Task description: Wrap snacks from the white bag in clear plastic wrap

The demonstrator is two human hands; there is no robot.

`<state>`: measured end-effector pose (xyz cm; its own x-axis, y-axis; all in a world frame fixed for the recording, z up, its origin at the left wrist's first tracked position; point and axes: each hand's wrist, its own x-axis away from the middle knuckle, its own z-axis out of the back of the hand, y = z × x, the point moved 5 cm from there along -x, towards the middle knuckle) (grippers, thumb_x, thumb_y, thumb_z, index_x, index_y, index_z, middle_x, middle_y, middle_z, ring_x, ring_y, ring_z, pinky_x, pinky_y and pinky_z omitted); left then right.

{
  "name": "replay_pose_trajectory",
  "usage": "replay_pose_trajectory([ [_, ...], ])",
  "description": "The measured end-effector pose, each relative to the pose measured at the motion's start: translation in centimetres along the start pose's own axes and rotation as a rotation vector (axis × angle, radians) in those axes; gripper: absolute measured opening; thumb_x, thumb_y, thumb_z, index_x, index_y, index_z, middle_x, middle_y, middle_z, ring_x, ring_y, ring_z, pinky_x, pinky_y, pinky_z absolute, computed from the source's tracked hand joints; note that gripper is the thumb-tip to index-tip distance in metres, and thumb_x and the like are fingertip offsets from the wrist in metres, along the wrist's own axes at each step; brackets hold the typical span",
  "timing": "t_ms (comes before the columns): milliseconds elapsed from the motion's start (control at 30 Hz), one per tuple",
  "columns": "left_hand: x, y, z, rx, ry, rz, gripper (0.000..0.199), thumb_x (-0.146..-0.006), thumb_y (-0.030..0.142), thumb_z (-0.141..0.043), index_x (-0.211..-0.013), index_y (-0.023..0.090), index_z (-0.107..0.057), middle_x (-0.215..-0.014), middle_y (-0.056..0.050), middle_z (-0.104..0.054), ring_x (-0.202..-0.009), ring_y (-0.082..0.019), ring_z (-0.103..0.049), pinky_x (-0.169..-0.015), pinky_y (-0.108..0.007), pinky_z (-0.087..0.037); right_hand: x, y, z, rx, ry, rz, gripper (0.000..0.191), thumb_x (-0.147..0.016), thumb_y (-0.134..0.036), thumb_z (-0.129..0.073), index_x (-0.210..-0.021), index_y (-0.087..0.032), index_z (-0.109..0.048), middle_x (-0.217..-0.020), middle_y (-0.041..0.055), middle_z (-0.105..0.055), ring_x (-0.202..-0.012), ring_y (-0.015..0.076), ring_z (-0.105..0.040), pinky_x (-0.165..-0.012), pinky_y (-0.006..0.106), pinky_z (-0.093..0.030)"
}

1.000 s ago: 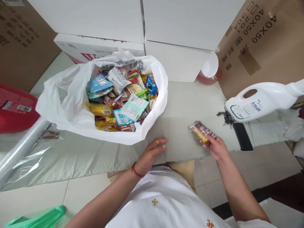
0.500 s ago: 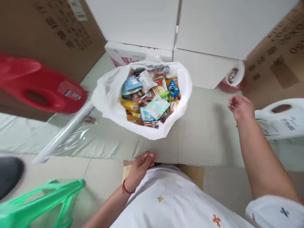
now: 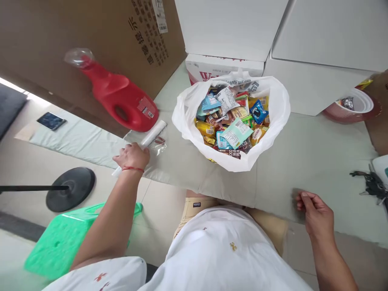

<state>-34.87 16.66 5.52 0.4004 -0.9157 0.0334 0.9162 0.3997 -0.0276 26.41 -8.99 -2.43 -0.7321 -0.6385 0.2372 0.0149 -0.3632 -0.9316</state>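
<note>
My left hand (image 3: pixel 132 157) lies over a white roll of clear plastic (image 3: pixel 155 132) near the table's front edge, its fingers curled round it. Loose clear film with small reddish pieces lies beside the roll. At the front right, my right hand (image 3: pixel 317 213) hovers at the table's edge, thumb and fingers closed, nothing visible in them. Between the hands, farther back, stands an open white plastic bag (image 3: pixel 184 117) full of small wrapped snacks (image 3: pixel 236 131) in several colours.
A red jug-like bottle (image 3: pixel 121 95) stands behind the roll, against a cardboard box (image 3: pixel 157 48). White boxes (image 3: pixel 224 28) line the back. A round tub (image 3: pixel 360 105) and keys (image 3: pixel 372 184) sit at right. A green stool (image 3: pixel 63 238) and round black base (image 3: pixel 71 188) are on the floor.
My left hand has moved from the table's front edge out left onto the roll. My right hand has come back towards my body. The view has shifted left.
</note>
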Motion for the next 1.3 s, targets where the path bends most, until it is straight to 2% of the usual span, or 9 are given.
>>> replay_pose_trajectory([
  [100,-0.3,-1.8,-1.3,-0.038,-0.112,0.017,0.042,-0.097,0.038,-0.049,-0.12,0.007,-0.065,-0.128,-0.025,-0.06,-0.124,-0.045,-0.052,-0.098,-0.061,-0.04,0.5,-1.1,-1.1,0.022,-0.016,0.062,0.047,-0.072,-0.062,-0.084,-0.09,-0.02,-0.074,-0.072,0.0022,-0.069,-0.057,0.0127,-0.055,-0.054,0.027,-0.046],
  [333,-1.4,-4.2,-2.6,0.153,-0.045,0.036,0.053,-0.096,0.049,-0.05,-0.133,0.012,-0.061,-0.137,-0.03,-0.057,-0.128,-0.048,-0.052,-0.098,-0.06,-0.04,2.8,-5.4,-8.5,0.162,-0.266,0.219,0.041,-0.087,-0.061,-0.07,-0.092,-0.021,-0.072,-0.076,0.0022,-0.07,-0.062,0.0147,-0.058,-0.062,0.029,-0.049],
  [533,-1.4,-4.0,-2.1,0.095,-0.223,0.018,0.035,-0.078,0.048,-0.071,-0.09,0.016,-0.065,-0.102,-0.02,-0.07,-0.105,-0.04,-0.065,-0.086,-0.045,-0.048,6.6,-8.0,-12.7,0.258,-0.462,0.432,0.035,-0.095,-0.055,-0.062,-0.093,-0.022,-0.073,-0.076,0.0014,-0.068,-0.065,0.016,-0.061,-0.066,0.03,-0.05],
  [667,5.5,-3.9,1.3,0.28,-0.077,-0.029,0.042,-0.074,0.053,-0.074,-0.092,0.02,-0.056,-0.096,-0.012,-0.067,-0.097,-0.033,-0.066,-0.082,-0.041,-0.051,10.0,-8.2,-15.1,0.167,-0.691,0.405,0.033,-0.098,-0.053,-0.061,-0.092,-0.022,-0.073,-0.076,0.0017,-0.067,-0.065,0.0156,-0.061,-0.065,0.03,-0.052],
  [733,10.4,-3.2,2.4,0.498,-0.13,0.019,0.047,-0.071,0.053,-0.077,-0.096,0.022,-0.052,-0.083,-0.004,-0.065,-0.08,-0.027,-0.066,-0.071,-0.036,-0.05,12.0,-8.2,-17.3,0.059,-0.9,0.291,0.036,-0.097,-0.056,-0.061,-0.098,-0.022,-0.074,-0.084,0.0038,-0.07,-0.072,0.0172,-0.065,-0.069,0.031,-0.056],
  [933,21.4,4.9,3.5,1.131,-0.311,-0.187,0.035,-0.069,0.04,-0.082,-0.089,0.022,-0.059,-0.079,-0.001,-0.064,-0.069,-0.018,-0.06,-0.062,-0.03,-0.048,17.4,-10.7,-24.0,-0.307,-1.255,-0.06,0.09,-0.071,-0.085,-0.072,-0.137,-0.025,-0.063,-0.144,0.0144,-0.063,-0.136,0.0308,-0.057,-0.109,0.047,-0.051],
  [1067,24.0,9.5,2.4,1.385,-0.514,-0.328,0.028,-0.073,0.037,-0.085,-0.088,0.021,-0.069,-0.086,-0.005,-0.067,-0.078,-0.021,-0.063,-0.071,-0.033,-0.05,17.3,-13.0,-24.7,-0.484,-1.101,-0.165,0.075,-0.075,-0.088,-0.064,-0.112,-0.023,-0.07,-0.11,0.0112,-0.073,-0.099,0.0251,-0.069,-0.084,0.038,-0.06],
  [1167,24.7,11.9,1.4,1.649,-0.674,-0.32,0.04,-0.067,0.04,-0.093,-0.093,0.022,-0.07,-0.101,-0.006,-0.068,-0.092,-0.023,-0.065,-0.08,-0.034,-0.053,15.3,-14.5,-22.4,-0.482,-0.77,0.047,0.049,-0.084,-0.073,-0.069,-0.086,-0.024,-0.062,-0.083,0.0018,-0.065,-0.076,0.0165,-0.062,-0.069,0.029,-0.057],
  [1300,25.4,16.0,0.4,1.979,-1.061,-0.294,0.067,-0.065,0.048,-0.094,-0.121,0.029,-0.063,-0.126,-0.007,-0.065,-0.11,-0.028,-0.066,-0.09,-0.039,-0.056,13.7,-15.9,-18.0,-0.298,-0.484,0.408,0.038,-0.099,-0.062,-0.054,-0.089,-0.026,-0.056,-0.07,-0.0034,-0.056,-0.057,0.0121,-0.052,-0.057,0.025,-0.048],
])
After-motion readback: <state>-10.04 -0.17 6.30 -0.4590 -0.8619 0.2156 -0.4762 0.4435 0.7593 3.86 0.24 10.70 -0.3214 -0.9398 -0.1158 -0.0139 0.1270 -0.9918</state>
